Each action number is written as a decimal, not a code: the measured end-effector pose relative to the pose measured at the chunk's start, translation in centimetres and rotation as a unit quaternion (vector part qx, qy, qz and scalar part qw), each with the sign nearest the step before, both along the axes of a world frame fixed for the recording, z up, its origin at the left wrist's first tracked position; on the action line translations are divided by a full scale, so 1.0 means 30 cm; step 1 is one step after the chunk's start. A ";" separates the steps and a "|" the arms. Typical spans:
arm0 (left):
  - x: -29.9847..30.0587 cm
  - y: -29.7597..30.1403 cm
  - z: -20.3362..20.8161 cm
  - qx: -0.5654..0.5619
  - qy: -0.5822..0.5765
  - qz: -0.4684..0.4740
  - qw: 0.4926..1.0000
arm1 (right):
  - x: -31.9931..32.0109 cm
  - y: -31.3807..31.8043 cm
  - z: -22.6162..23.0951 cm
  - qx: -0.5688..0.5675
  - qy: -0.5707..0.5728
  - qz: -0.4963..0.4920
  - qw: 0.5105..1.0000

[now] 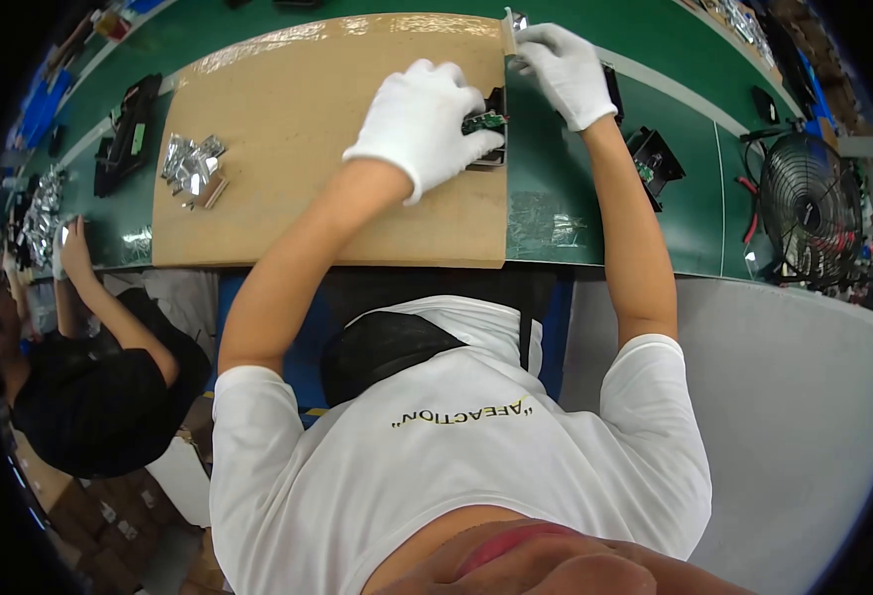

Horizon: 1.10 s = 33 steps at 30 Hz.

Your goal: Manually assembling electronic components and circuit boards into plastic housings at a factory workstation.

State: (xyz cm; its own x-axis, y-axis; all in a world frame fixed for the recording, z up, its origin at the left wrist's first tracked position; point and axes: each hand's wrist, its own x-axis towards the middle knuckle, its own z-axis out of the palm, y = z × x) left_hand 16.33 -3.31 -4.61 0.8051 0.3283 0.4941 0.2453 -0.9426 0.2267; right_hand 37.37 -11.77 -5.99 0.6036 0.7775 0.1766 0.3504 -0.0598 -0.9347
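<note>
My left hand (422, 124), in a white glove, is closed at the right edge of a tan cardboard sheet. Between its thumb and fingers shows a green circuit board (483, 122), set at a black plastic housing (497, 156) that the hand partly covers. Farther off and to the right, my right hand (567, 74), gloved too, has its fingers bent together by a pale upright strip (509, 35) at the sheet's far corner. A small silvery piece (521, 20) lies just beyond those fingers. Whatever its fingertips hold is hidden and slightly blurred.
The cardboard sheet (308, 129) covers part of the green bench (615, 233). Small silvery packets (194, 167) lie on its left side. Black housings stand left (129, 137) and right (655, 162), the right one near my forearm. A black fan (809, 206) stands far right. A co-worker (99, 387) sits left.
</note>
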 end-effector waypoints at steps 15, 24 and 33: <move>0.035 0.171 -0.027 -0.623 -0.056 -0.057 0.778 | -0.094 -0.001 -0.031 0.029 0.286 0.120 0.950; -0.008 0.206 -0.033 -0.629 -0.048 -0.099 0.769 | -0.149 0.002 -0.078 0.070 0.071 0.105 0.989; -0.007 0.209 -0.029 -0.450 -0.020 -0.171 0.876 | -0.119 0.068 -0.137 0.090 0.100 0.027 0.990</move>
State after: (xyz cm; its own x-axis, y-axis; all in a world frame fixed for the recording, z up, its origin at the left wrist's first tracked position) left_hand 16.13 2.97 -5.48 0.9202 0.3429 0.1888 -0.0415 -0.3941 0.9181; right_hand 33.81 -9.71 -10.08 0.5986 0.7767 0.1962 0.1545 0.1283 -0.9796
